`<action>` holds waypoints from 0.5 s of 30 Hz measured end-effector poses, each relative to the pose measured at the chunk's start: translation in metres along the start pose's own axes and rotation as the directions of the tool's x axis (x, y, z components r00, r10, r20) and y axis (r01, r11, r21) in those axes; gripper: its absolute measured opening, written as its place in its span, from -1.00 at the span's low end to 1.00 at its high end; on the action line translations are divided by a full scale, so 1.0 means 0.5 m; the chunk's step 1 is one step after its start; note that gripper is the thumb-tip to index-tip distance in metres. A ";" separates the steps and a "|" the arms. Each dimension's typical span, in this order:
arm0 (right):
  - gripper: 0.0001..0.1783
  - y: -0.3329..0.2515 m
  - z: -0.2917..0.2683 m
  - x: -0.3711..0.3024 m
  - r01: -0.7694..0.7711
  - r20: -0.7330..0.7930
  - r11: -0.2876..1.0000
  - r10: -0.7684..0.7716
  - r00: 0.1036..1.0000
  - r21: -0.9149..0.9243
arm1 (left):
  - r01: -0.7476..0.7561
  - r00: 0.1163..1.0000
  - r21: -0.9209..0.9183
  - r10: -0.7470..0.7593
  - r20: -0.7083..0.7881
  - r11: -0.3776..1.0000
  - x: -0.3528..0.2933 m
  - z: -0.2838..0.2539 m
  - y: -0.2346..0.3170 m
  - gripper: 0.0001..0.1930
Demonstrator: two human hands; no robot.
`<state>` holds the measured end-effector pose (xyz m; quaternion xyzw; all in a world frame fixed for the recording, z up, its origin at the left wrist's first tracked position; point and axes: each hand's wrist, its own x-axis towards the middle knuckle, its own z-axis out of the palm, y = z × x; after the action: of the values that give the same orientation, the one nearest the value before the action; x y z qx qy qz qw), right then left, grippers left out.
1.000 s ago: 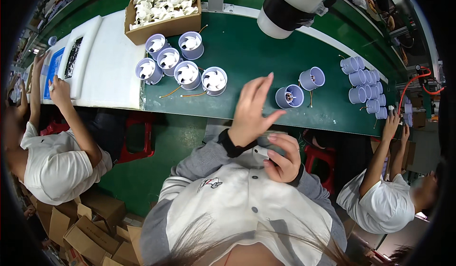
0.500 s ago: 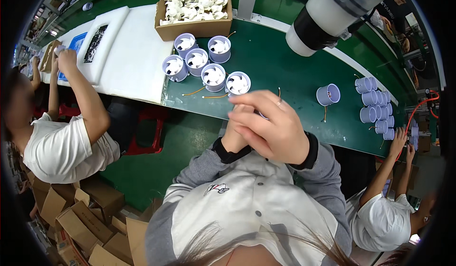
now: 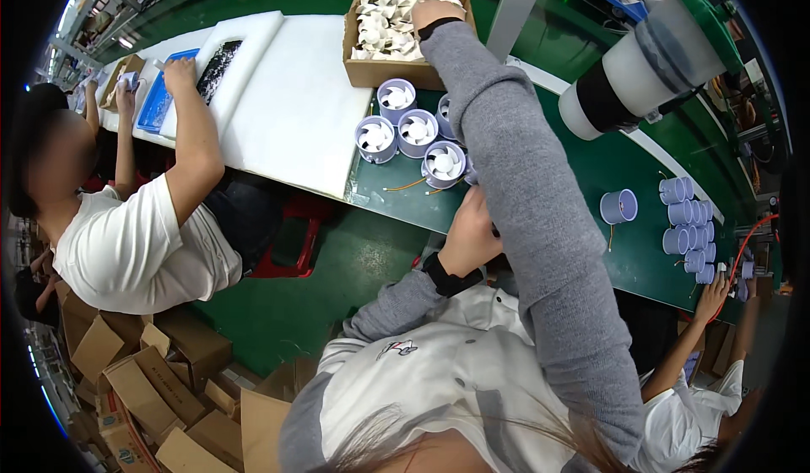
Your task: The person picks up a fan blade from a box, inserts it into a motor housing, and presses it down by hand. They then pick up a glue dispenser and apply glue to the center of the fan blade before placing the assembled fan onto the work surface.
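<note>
Our right hand (image 3: 434,10) reached into cardboard box (image 3: 384,70), fingers buried among white plastic fan blades (image 3: 384,26); grip unclear. Our left hand (image 3: 469,235) curled near table edge, hold hidden. Lilac round fan housings (image 3: 407,127) sat just before box on green belt (image 3: 582,178).

Open cardboard box (image 3: 371,70) at upper centre of the frame, heaped with small white plastic fan impellers (image 3: 384,26). Just below it, on the green belt, a cluster of upright lilac cylindrical housings (image 3: 396,127), each with a white impeller seated inside, mouths upward.
</note>
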<state>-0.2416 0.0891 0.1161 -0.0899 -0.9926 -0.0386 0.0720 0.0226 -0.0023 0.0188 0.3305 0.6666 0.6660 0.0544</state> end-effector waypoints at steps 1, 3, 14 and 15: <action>-0.73 -0.003 0.013 0.012 -0.002 -0.003 1.000 0.002 1.000 -0.001 | -0.003 1.000 0.000 0.003 0.001 1.000 0.002 -0.001 -0.001 -0.48; -0.73 -0.015 0.027 0.023 0.085 -0.004 0.996 -0.085 0.996 -0.002 | -0.035 0.999 0.054 0.037 -0.037 0.998 -0.001 0.001 0.003 -0.48; -0.76 0.003 0.003 0.015 0.109 -0.074 0.987 -0.118 0.990 -0.115 | -0.055 0.998 0.156 0.061 -0.035 0.986 -0.001 0.008 -0.012 -0.43; -0.78 0.005 0.000 0.014 0.085 -0.136 0.990 -0.100 0.986 -0.109 | -0.107 0.991 0.228 0.122 -0.049 0.968 0.001 0.007 -0.012 -0.42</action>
<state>-0.2480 0.0928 0.1171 -0.0441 -0.9848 -0.0991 0.1353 0.0218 0.0014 0.0128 0.3513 0.7189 0.5982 -0.0430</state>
